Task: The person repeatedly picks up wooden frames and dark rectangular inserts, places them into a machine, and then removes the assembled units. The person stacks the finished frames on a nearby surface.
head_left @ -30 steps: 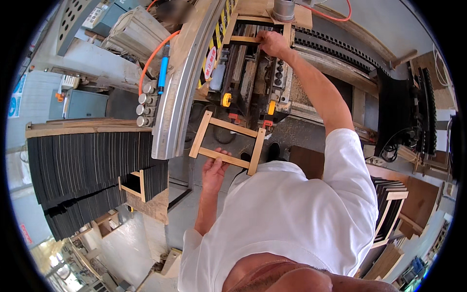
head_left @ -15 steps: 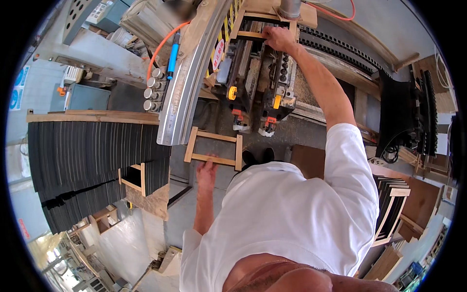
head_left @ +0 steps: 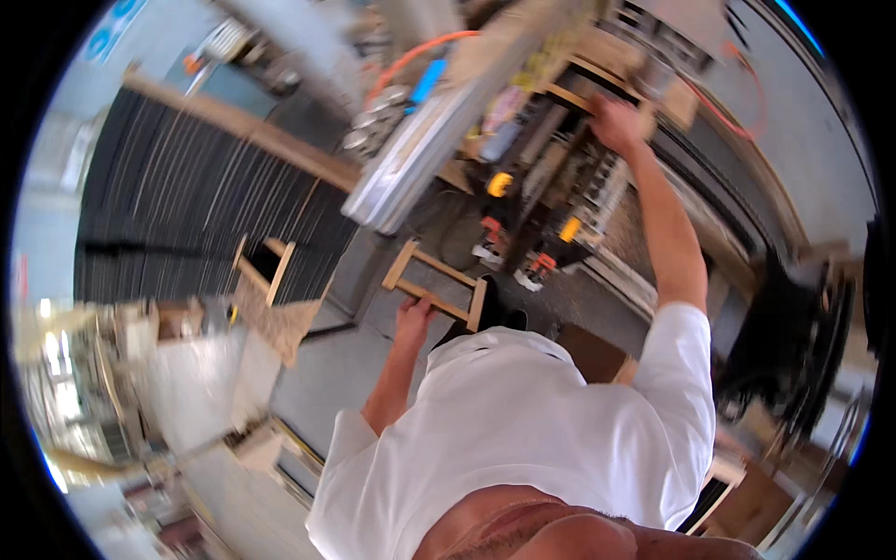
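Observation:
Low in front of my body, my left hand (head_left: 413, 319) grips the near rail of a light wooden frame (head_left: 479, 304), its fingers closed round the wood. The frame is rectangular and open in the middle. My right arm reaches far forward over a machine. There my right hand (head_left: 617, 124) is closed at the corner of a second wooden frame (head_left: 567, 97), which lies on the far part of the machine (head_left: 611, 182). My fingers partly hide that corner. Motion blur softens the picture.
A long metal rail (head_left: 439, 131) runs along the machine's left side, with an orange hose (head_left: 403, 67) and a blue tool (head_left: 427, 84) beyond it. To the left is a big stack of dark sheets (head_left: 187, 187); another small wooden frame (head_left: 281, 275) sits at its near edge.
The whole view has turned and shifted as my head moved. Both hands keep their hold on the wooden frames; the left one's frame now appears more tilted and close to my body.

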Available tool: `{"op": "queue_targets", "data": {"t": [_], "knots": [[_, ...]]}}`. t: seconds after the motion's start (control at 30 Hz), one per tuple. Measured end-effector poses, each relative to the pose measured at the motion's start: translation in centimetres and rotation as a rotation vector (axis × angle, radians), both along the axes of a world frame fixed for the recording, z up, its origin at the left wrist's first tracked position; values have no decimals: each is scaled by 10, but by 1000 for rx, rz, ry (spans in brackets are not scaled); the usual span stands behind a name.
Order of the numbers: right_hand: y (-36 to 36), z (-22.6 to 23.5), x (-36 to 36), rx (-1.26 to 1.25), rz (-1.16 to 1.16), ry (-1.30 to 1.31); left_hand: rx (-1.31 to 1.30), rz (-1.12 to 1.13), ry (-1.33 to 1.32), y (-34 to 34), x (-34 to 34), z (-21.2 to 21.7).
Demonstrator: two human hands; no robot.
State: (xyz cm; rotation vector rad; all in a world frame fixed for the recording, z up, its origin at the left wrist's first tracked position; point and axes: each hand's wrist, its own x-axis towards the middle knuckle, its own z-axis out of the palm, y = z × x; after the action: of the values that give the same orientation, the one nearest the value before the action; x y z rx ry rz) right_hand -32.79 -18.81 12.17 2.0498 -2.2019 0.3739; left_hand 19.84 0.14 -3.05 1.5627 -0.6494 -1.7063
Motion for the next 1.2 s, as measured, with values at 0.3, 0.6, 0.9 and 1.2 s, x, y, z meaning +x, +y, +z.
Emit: {"op": "queue_targets", "data": {"t": [0.3,0.6,0.9,1.2], "knots": [[-4,-10,-10,-4,48,-103,-67,9,-194,-1,1,15],[-4,0,10,43,-42,-45,-335,70,-305,6,80,56],[-8,0,8,-43,-115,12,-492,376,-128,-13,257,124],[47,8,142,-399,-60,-689,-443,396,6,-142,443,96]]}}
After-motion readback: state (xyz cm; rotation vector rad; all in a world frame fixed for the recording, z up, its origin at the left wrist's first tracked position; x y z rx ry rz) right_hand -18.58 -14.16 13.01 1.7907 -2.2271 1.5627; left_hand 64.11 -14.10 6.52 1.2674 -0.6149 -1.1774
